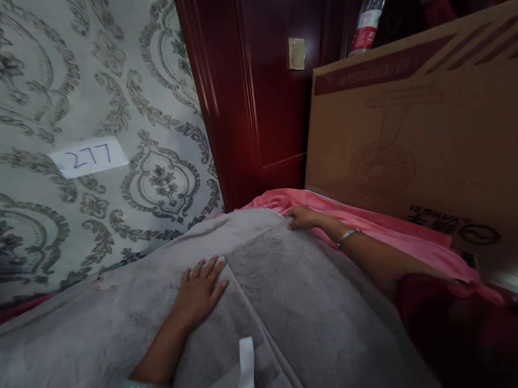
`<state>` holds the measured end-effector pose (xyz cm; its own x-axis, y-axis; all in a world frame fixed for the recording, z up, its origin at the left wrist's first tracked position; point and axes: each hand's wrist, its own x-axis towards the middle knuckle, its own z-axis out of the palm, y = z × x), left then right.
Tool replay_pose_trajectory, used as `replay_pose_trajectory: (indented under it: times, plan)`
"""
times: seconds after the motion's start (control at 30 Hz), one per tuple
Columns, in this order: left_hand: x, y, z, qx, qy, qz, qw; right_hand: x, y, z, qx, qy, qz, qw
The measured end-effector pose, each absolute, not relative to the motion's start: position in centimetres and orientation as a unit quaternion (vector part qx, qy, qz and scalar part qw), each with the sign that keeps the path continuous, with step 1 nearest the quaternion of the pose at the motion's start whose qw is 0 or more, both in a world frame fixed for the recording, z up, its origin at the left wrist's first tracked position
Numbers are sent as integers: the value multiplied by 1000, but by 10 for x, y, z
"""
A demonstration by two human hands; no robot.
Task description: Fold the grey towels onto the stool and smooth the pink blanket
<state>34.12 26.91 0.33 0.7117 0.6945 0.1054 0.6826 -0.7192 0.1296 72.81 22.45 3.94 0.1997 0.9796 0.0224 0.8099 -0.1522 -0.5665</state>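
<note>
The grey blanket [171, 324] under your hands looks soft and limp, a plush fabric with a short nap that should drape and sag wherever it is not held. I would judge it light for its spread but bulky, and it will slide easily over the pink sheet [390, 226] beneath it. Nothing about it seems fragile. The best places to take hold are the edges and corners: a pinch in the middle would only raise a tent of cloth, while a grip along the far edge lets you move a whole side at once.

Your left hand [200, 290] lies flat on the blanket, fingers spread and pressed down onto the cloth, holding nothing. Your right hand [304, 218] reaches to the far edge of the blanket, where grey meets pink. Its fingers curl over that edge and seem to grip it, though you cannot tell from here how tight the hold is.

The blanket covers most of the bed in front of you, running from the patterned wall [53, 88] on the left to the cardboard box [448, 127] on the right. It is a dull, even grey with a straight seam running towards you and a white tag [245, 371] lying on it near your left forearm.
</note>
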Motion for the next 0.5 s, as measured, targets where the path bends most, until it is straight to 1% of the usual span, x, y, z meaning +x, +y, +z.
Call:
replay_pose_trajectory:
  times: [0.13,0.23,0.33,0.5]
  plan:
    - [340,272,0,927,363,80,37,733,207,40,-705,-592,225,320]
    - [339,273,0,927,362,86,37,733,182,34,-674,-579,293,353]
    - [339,273,1,928,359,91,34,736,155,26,-659,-555,360,356]
    - [340,270,4,928,361,89,22,739,110,22,-639,-517,462,334]
